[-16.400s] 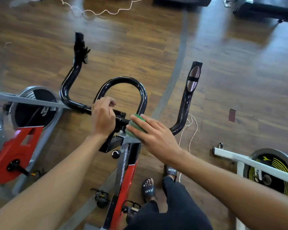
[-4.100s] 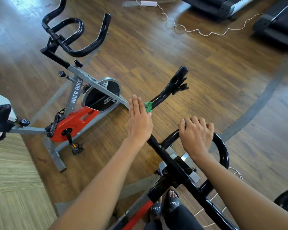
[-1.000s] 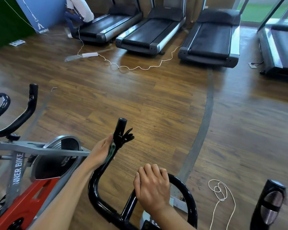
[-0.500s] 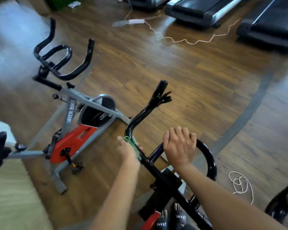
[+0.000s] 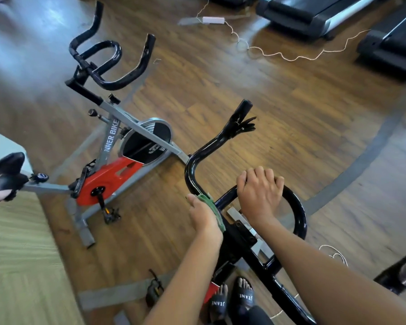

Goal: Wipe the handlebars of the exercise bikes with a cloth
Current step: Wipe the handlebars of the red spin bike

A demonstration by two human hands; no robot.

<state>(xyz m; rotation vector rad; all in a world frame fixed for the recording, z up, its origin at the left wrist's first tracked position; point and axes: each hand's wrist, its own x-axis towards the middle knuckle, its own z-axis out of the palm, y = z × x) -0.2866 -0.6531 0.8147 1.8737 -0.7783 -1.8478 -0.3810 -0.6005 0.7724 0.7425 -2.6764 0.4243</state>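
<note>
Handlebars of glossy black tube (image 5: 188,174), belonging to the near exercise bike (image 5: 239,233), are filling the lower middle of the head view, directly below the person. The left hand (image 5: 204,216) is clamping one small green cloth (image 5: 212,207) against the handlebars where the left horn is bending up from the crossbar. Its fingers are wrapping out of sight behind the tube, and only a strip of the cloth is showing along the hand's edge. The right hand (image 5: 259,195) is gripping the top of the centre loop, with its fingers curling over it. The two hands are sitting apart, though near each other. The right forearm is covering much of the right side of the crossbar, and both arms are hiding most of the near bike's frame. A dark shape (image 5: 403,273) is being cut off by the right edge and is too partial to name.

Two bikes are showing. The other is a red-and-grey exercise bike (image 5: 108,177) standing to the left on the brown wooden floor (image 5: 291,113). Its second set of black handlebars (image 5: 118,51) is standing well apart from both hands. The left edge is cropping its black saddle (image 5: 2,174). Two black treadmills (image 5: 309,10) are running off the top right corner. One white power strip (image 5: 213,19) is lying near the top, and a thin white cord (image 5: 291,57) is trailing from it. Two feet in black sandals (image 5: 244,296) are peeking out at the bottom.
</note>
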